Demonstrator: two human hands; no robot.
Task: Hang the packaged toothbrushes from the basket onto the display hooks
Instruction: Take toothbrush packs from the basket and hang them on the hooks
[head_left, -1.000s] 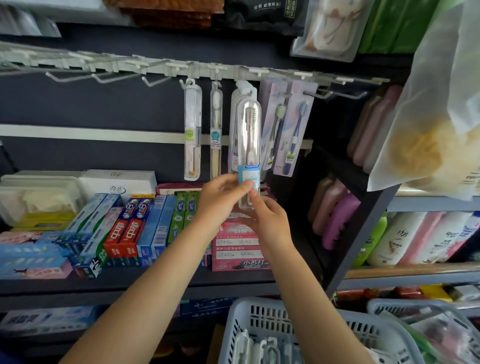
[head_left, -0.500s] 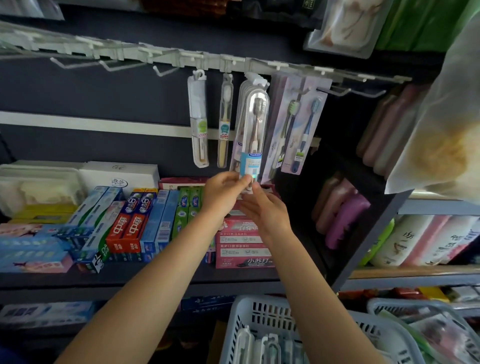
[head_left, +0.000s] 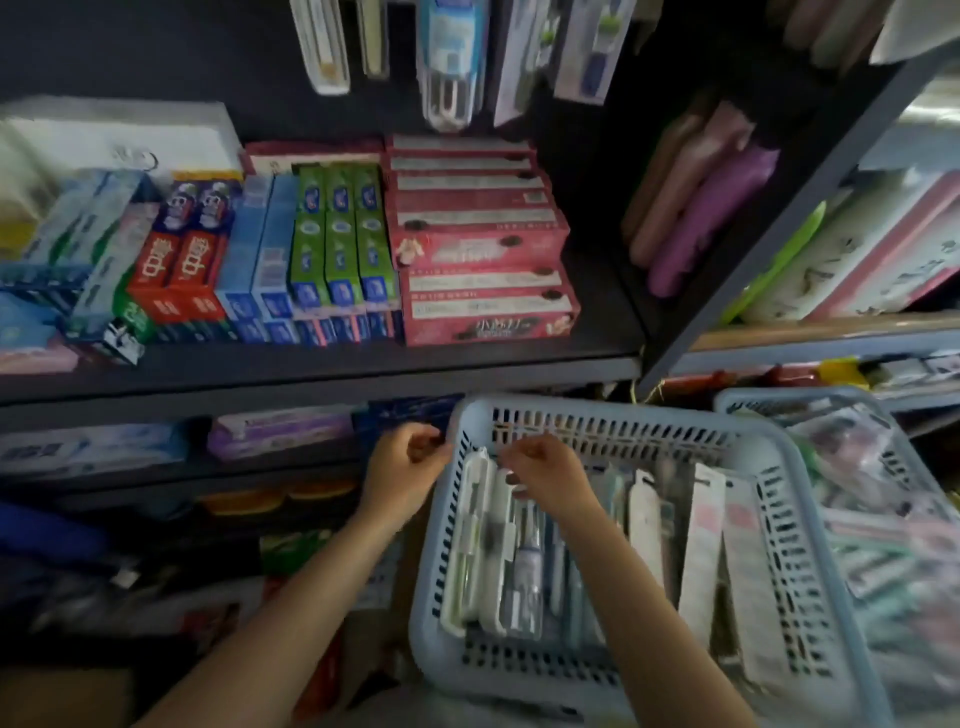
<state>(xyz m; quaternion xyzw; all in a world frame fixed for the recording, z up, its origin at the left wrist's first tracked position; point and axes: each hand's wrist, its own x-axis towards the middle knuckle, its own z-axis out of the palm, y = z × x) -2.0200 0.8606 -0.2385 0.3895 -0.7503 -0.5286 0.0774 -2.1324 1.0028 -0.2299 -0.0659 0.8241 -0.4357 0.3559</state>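
A light blue plastic basket (head_left: 613, 413) sits low in the view, with several packaged toothbrushes (head_left: 524, 566) lying lengthwise in it. My right hand (head_left: 548, 480) hovers over the basket's far left part. Its fingers curl down at the tops of the packages; motion blur hides whether they pinch one. My left hand (head_left: 405, 462) is just outside the basket's left rim, loosely curled and holding nothing. The lower ends of the hung toothbrush packs (head_left: 447, 62) show at the top edge. The display hooks are out of view.
Toothpaste boxes (head_left: 332, 244) and red boxes (head_left: 478, 244) fill the dark shelf (head_left: 311, 371) above the basket. A second basket (head_left: 779, 402) of packaged goods stands to the right. Bottles (head_left: 696, 208) lean behind a slanted shelf post.
Both hands let go of the clear-packed toothbrush, which hangs on the rail, and dropped down to the basket. The view tilted downward with them.
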